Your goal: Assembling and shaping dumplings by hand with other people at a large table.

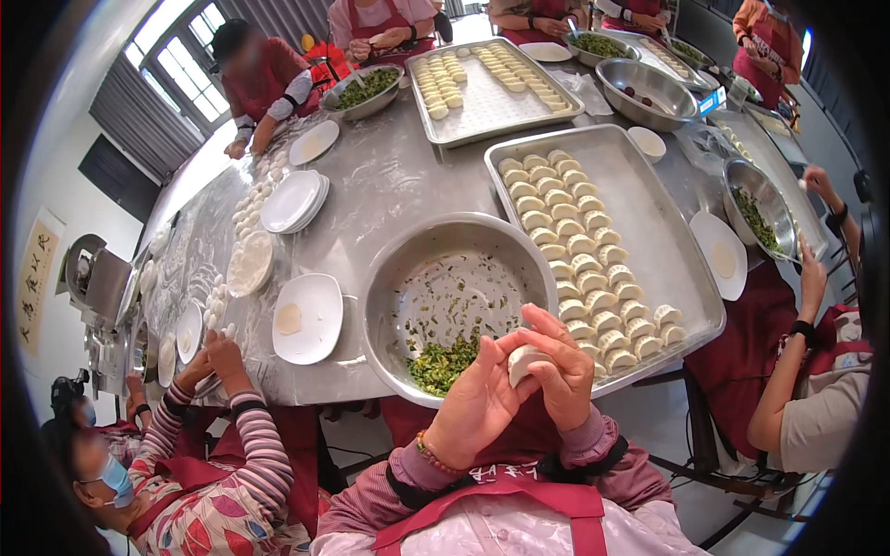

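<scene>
A folded, half-moon dumpling (523, 364) is held between my two hands, above the near right rim of a steel bowl (389, 285). My left hand (476, 399) has its fingertips against the dumpling's left side and top. The thumb and fingers of my right hand (564, 375) close around its right side. Chopped green filling (445, 365) lies heaped at the bowl's near side, with bits scattered over the bottom. To the right, a metal tray (664, 229) carries several rows of pleated dumplings (583, 244).
Left of the bowl, a square white plate (316, 326) holds a round wrapper (288, 319). Beyond are stacked white plates (290, 201), a bowl of flour (250, 264) and another dumpling tray (500, 104). Co-workers' hands (221, 358) work at the left; another co-worker's arm (786, 375) is at the right.
</scene>
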Demonstrator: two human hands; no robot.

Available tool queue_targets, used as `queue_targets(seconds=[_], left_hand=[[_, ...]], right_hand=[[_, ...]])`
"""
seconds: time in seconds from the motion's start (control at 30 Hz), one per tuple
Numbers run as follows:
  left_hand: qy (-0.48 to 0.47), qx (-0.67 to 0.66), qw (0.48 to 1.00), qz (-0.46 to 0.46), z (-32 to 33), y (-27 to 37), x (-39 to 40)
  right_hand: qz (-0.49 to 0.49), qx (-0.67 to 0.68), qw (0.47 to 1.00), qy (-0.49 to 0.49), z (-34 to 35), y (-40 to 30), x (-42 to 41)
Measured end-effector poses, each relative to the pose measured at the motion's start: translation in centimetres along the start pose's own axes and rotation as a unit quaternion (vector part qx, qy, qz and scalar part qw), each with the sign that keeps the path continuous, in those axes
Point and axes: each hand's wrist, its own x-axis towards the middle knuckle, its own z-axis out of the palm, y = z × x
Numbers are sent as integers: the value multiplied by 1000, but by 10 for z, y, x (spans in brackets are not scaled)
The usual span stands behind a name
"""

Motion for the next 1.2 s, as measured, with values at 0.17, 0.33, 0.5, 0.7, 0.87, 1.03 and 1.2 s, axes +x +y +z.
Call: queue_targets(seconds=[0.17,0.33,0.5,0.7,0.87,1.03,1.2], left_hand=[[-1,-5,1000,-4,5,-2,0],[5,-9,1000,-2,7,-7,-1],[-17,40,999,3,8,4,-3],[-22,116,993,12,18,16,0],[-35,157,987,20,29,19,6],[9,205,970,128,3,37,-4],[70,196,954,214,-23,56,-22]], right_hand=[[-25,-83,996,24,-1,3,-3],[-46,-103,993,41,0,7,-8],[-42,-101,994,8,-5,-16,3],[-83,-218,967,-98,-23,-25,19],[3,-163,984,-73,-41,-33,23],[178,33,982,54,-114,-16,46],[197,-253,945,71,-226,50,53]])
